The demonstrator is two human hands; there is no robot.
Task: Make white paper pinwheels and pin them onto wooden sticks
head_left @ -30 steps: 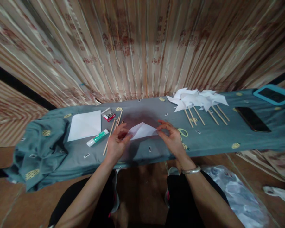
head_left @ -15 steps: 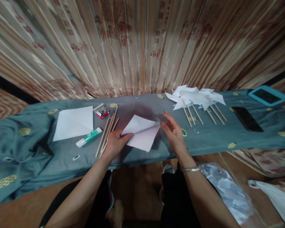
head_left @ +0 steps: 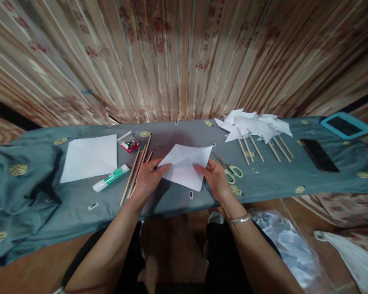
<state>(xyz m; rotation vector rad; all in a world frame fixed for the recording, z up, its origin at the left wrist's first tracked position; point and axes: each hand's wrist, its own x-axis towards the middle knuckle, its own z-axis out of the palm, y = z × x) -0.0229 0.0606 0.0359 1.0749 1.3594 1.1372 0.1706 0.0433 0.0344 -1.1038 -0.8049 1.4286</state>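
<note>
A white square sheet of paper (head_left: 184, 167) with a faint crease is held just above the cloth-covered table. My left hand (head_left: 149, 176) pinches its left edge, thumb on top. On the other side, my right hand (head_left: 214, 176) grips the right edge, also with the thumb above and fingers beneath. Green-handled scissors (head_left: 233, 173) lie right beside my right hand, partly hidden by it. Several thin wooden sticks (head_left: 131, 175) rest close to my left hand. A glue stick (head_left: 111, 178) and a small red box of metal pins (head_left: 129, 143) lie farther left.
A stack of white paper (head_left: 90, 157) lies at the left on the grey-green cloth (head_left: 168, 208). Several paper pinwheels (head_left: 254, 124) on sticks sit at the back right. Beyond are a black phone (head_left: 319, 155) and a blue-framed device (head_left: 345, 125). A plastic bag (head_left: 286, 245) stands on the floor.
My right hand, earlier partly open at the paper's right corner, has moved left and closed on the sheet's edge. The scissors now show more fully. The view has shifted slightly.
</note>
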